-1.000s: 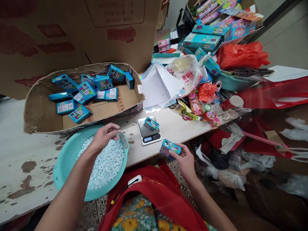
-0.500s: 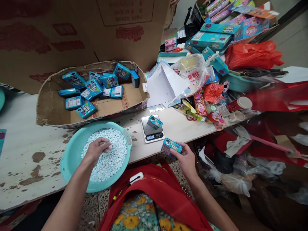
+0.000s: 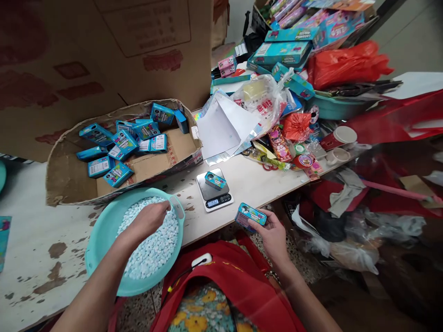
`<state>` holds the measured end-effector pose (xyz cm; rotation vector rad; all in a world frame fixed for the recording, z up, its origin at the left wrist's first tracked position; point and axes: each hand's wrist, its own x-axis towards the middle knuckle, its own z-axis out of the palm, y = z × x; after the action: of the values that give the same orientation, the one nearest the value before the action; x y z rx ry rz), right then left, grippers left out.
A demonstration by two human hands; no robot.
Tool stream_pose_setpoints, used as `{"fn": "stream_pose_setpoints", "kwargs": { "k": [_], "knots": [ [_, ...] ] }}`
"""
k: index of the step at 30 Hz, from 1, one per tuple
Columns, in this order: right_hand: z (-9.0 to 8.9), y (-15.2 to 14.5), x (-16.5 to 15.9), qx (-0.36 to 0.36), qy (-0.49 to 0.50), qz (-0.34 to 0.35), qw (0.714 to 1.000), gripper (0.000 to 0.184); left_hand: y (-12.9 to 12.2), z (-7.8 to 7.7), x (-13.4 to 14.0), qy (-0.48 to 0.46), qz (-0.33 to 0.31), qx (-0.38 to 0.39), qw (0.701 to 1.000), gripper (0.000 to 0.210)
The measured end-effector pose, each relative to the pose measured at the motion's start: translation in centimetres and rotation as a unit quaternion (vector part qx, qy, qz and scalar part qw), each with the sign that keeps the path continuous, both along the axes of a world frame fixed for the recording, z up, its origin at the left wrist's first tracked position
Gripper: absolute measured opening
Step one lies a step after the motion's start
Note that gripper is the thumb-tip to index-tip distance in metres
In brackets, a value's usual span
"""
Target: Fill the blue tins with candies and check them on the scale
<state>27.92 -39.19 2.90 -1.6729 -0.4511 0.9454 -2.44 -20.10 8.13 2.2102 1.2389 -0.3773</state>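
My left hand (image 3: pixel 152 217) is over the turquoise basin (image 3: pixel 100 258), its fingers curled and pressed together near the right rim. Whatever lies inside those fingers is hidden. Small white and pale blue candies (image 3: pixel 148 258) fill much of the basin's bottom. Off the table's front edge, my right hand (image 3: pixel 273 233) grips a small blue candy tin (image 3: pixel 249 216) between thumb and fingers. A similar blue tin (image 3: pixel 214 180) lies on the kitchen scale (image 3: pixel 219 200), whose display is lit.
Behind the basin is a cut-down cardboard box (image 3: pixel 183 143) with several blue tins. Papers (image 3: pixel 218 124), plastic bags, a lidded cup (image 3: pixel 341 136) and blue packages (image 3: pixel 280 53) crowd the table's right side. A large carton (image 3: pixel 114 83) stands at the back.
My left hand has moved right over the candies, and its fingers have curled in more. My right hand still holds its tin. The camera view has shifted slightly.
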Motion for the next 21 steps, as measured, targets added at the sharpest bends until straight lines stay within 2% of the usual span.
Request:
{"fn": "stream_pose_setpoints", "kwargs": {
  "k": [2,3,6,8,10,12,14,16,19,21],
  "knots": [
    [-0.3,0.3,0.3,0.001,0.007,-0.006,1.0,0.046,-0.4,0.0,-0.7,0.014,-0.005,-0.003,1.0,0.032],
    [-0.4,0.5,0.4,0.004,0.009,-0.008,1.0,0.045,-0.3,-0.1,-0.1,0.0,-0.002,0.013,1.0,0.034],
    [-0.8,1.8,0.3,0.019,-0.001,0.001,1.0,0.045,1.4,-1.2,5.5,-0.097,0.002,0.101,0.99,0.041],
    [-1.1,3.0,0.0,0.026,-0.014,0.016,0.999,0.045,3.0,-2.4,10.5,-0.156,-0.051,0.131,0.978,0.051],
    [-1.5,4.5,-0.4,0.032,-0.022,0.03,0.999,0.045,4.3,-3.5,14.2,-0.149,-0.098,0.105,0.978,0.042],
    [-2.0,6.2,-0.9,0.045,-0.024,0.038,0.998,0.046,5.0,-3.8,15.0,-0.128,-0.078,0.086,0.985,0.029],
    [-2.7,8.2,-1.5,0.066,-0.026,0.044,0.996,0.047,4.8,-2.9,12.6,-0.133,0.004,0.105,0.986,0.029],
    [-3.6,10.3,-2.2,0.09,-0.04,0.054,0.994,0.047,3.7,-0.7,7.7,-0.155,0.109,0.142,0.972,0.038],
    [-5.1,13.3,-3.3,0.123,-0.069,0.067,0.988,0.046,0.8,3.4,-2.4,-0.144,0.274,0.17,0.936,0.044],
    [-6.2,14.7,-3.9,0.136,-0.086,0.067,0.985,0.046,-1.2,5.2,-9.6,-0.103,0.408,0.188,0.888,0.051]
  ]
}}
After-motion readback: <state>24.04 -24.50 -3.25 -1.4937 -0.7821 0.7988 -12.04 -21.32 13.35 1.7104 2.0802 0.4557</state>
